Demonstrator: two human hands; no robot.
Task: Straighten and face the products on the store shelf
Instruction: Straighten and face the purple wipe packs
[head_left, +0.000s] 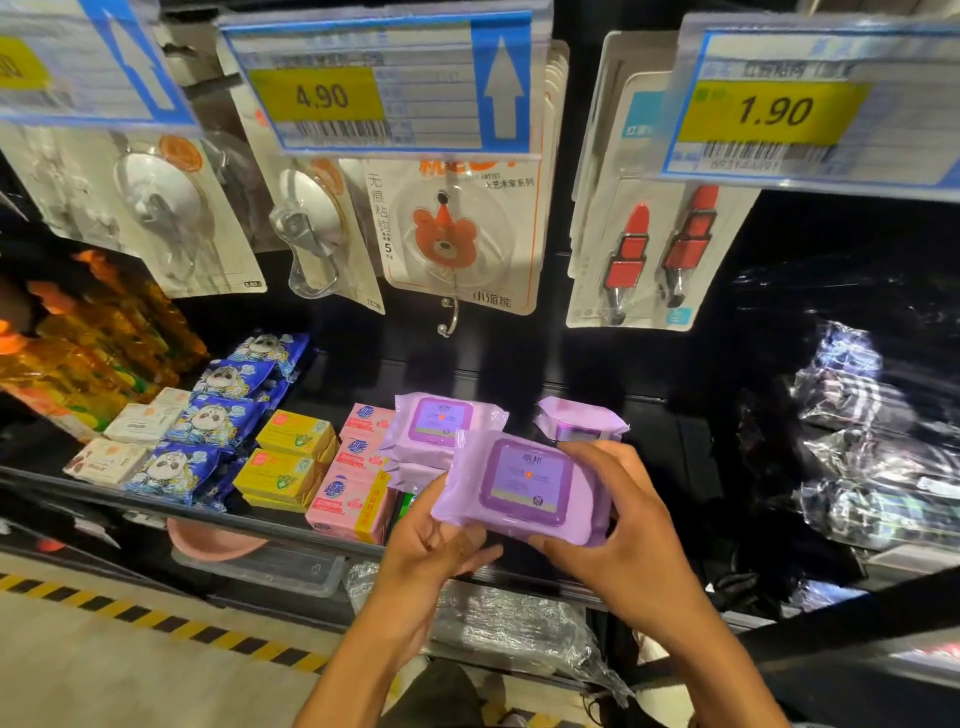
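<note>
Both hands meet out in front of the shelf on one purple wet-wipes pack (524, 486), held label-up and tilted slightly. The left hand (441, 540) cups the pack's near-left corner, fingers curled underneath and thumb against the edge. The right hand (623, 519) wraps the right end, fingers bent over the far side and thumb tucked under the near edge.

Taking the stack of matching purple packs (439, 423) on the shelf as the reference, the held pack sits just in front of it and a little to its right, overlapping it in view. A single purple pack (579, 421) lies to the stack's right, and pink soap boxes (353, 488) stand just to its left.

The pack looks like a soft film pouch: fairly light, squashy and probably slick. Its hard flip lid (524, 480) is the only stiff part. Holding it by the two short ends seems soundest, since the crimped seams would crumple and pressing the lid could pop it open.
</note>
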